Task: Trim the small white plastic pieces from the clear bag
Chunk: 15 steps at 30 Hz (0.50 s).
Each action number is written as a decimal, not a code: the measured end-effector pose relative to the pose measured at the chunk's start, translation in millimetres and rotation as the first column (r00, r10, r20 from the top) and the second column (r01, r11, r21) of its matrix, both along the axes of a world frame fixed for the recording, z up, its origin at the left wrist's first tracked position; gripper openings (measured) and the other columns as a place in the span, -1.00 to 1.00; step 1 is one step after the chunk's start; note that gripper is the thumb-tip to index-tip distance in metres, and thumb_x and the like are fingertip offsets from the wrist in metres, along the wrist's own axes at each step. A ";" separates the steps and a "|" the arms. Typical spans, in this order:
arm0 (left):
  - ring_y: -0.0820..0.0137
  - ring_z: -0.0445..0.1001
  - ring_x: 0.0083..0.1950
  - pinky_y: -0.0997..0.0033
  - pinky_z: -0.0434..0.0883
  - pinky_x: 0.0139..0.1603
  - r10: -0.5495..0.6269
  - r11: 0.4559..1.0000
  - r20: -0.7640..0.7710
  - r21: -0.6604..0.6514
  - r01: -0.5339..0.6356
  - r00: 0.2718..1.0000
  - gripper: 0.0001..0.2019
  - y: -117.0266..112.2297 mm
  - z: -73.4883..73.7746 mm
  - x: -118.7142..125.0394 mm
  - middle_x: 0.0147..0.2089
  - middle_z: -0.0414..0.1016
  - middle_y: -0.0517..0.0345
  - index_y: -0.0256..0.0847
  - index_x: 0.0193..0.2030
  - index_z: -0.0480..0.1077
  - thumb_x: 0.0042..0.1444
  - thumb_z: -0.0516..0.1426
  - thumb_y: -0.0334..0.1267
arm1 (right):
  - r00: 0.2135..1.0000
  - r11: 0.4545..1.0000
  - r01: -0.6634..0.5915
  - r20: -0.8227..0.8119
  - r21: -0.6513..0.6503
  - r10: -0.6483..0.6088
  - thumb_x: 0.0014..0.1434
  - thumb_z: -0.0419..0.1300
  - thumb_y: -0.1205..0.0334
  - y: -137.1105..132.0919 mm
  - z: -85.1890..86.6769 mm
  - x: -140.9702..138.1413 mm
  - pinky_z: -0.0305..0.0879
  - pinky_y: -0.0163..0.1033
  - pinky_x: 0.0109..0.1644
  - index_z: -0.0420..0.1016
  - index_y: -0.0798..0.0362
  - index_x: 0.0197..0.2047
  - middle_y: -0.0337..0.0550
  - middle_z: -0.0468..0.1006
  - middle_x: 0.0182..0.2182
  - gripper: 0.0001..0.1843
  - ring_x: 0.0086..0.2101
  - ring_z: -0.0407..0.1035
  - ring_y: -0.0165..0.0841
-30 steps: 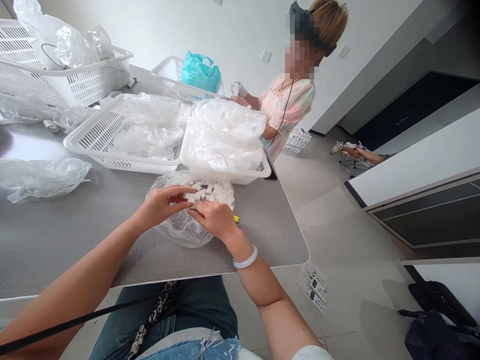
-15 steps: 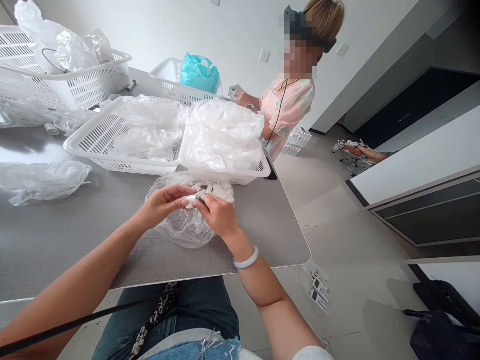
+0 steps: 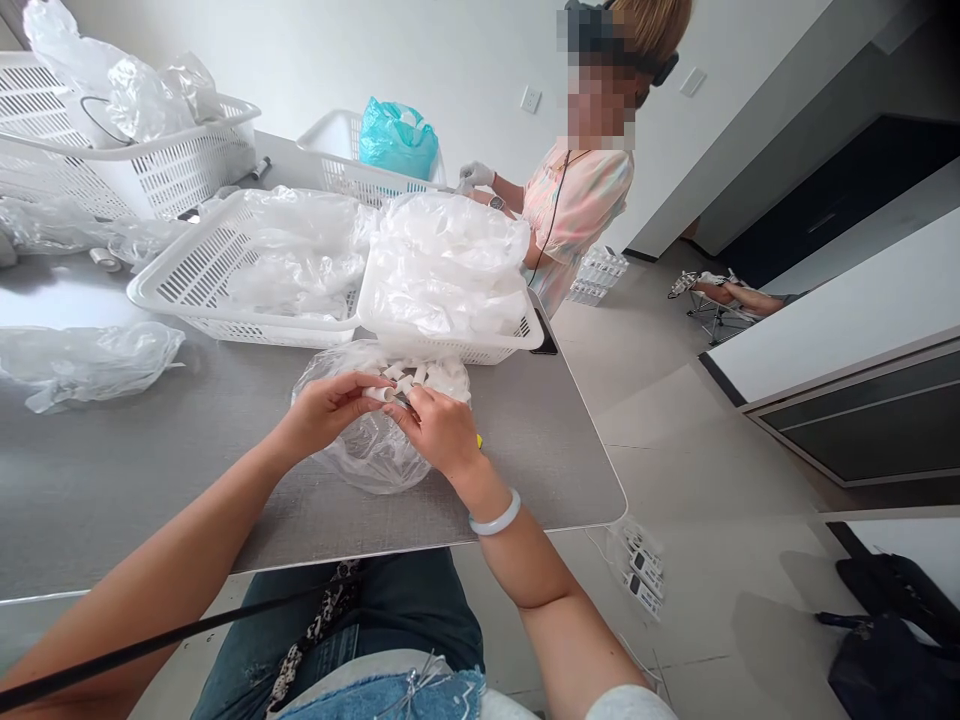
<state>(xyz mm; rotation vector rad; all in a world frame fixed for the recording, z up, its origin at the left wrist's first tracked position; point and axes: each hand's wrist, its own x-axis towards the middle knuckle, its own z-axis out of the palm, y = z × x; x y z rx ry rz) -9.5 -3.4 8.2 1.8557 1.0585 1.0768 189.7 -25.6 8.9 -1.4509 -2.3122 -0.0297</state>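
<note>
From here I see the left hand [image 3: 326,412] and right hand [image 3: 439,432] closed on a small white tube [image 3: 381,394], held just above a clear plastic bag [image 3: 367,455] on the counter [image 3: 150,480].

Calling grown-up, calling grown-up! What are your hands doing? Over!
Left hand gripping small white tube, right hand against it. More tubes in clear plastic bag. White basket right behind bag.

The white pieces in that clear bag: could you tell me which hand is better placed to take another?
Probably the right hand: it lies beside the white pieces in the clear bag. The left hand has its fingertips on one piece, apparently occupied.
</note>
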 end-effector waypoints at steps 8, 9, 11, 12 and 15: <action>0.13 0.63 -0.02 0.14 0.58 0.00 0.035 0.999 -0.011 0.033 -0.034 0.999 -0.65 -5.0 -1.7 5.1 -0.03 0.69 -0.03 -0.11 -0.13 0.55 0.18 0.22 0.11 | 1.000 1.000 -0.006 -0.029 -0.022 0.005 0.49 -0.15 -0.12 -1.8 -1.4 -3.3 -0.04 -0.33 -0.46 0.45 0.05 -0.36 -0.23 0.44 -0.55 -0.41 -0.51 0.35 -0.45; 0.13 0.63 -0.01 0.13 0.58 0.00 0.039 0.999 -0.006 0.021 -0.038 0.999 -0.64 -5.5 -2.6 6.2 0.00 0.68 -0.05 -0.12 -0.12 0.53 0.18 0.21 0.12 | 0.999 1.000 -0.002 -0.034 -0.028 0.001 0.49 -0.14 -0.12 -1.7 -1.7 -3.9 -0.03 -0.33 -0.46 0.46 0.05 -0.35 -0.22 0.46 -0.53 -0.42 -0.50 0.37 -0.44; 0.14 0.63 -0.02 0.12 0.57 0.00 0.048 0.999 -0.011 0.004 -0.048 0.999 -0.60 -6.1 -4.6 8.0 0.03 0.66 -0.09 -0.14 -0.09 0.50 0.18 0.20 0.15 | 0.999 0.999 0.010 -0.038 -0.037 -0.012 0.48 -0.14 -0.12 -1.3 -2.6 -4.8 0.00 -0.33 -0.44 0.47 0.05 -0.33 -0.18 0.51 -0.49 -0.43 -0.46 0.40 -0.43; 0.16 0.63 -0.04 0.13 0.57 0.00 0.053 0.999 -0.018 0.005 -0.053 0.998 -0.59 -6.3 -5.6 8.6 0.04 0.66 -0.10 -0.15 -0.09 0.48 0.18 0.20 0.16 | 0.999 0.999 0.015 -0.035 -0.041 -0.016 0.49 -0.14 -0.12 -1.0 -3.0 -5.2 0.01 -0.33 -0.44 0.48 0.06 -0.31 -0.17 0.52 -0.47 -0.43 -0.44 0.42 -0.42; 0.23 0.62 -0.14 0.21 0.58 -0.12 0.061 0.997 -0.032 0.039 -0.060 0.998 -0.58 -5.8 -7.9 9.4 0.03 0.65 -0.12 -0.18 -0.12 0.45 0.18 0.19 0.16 | 1.000 0.999 0.011 -0.018 -0.047 -0.011 0.49 -0.13 -0.08 -0.9 -3.9 -6.0 0.02 -0.33 -0.43 0.47 0.06 -0.30 -0.16 0.53 -0.46 -0.46 -0.42 0.44 -0.40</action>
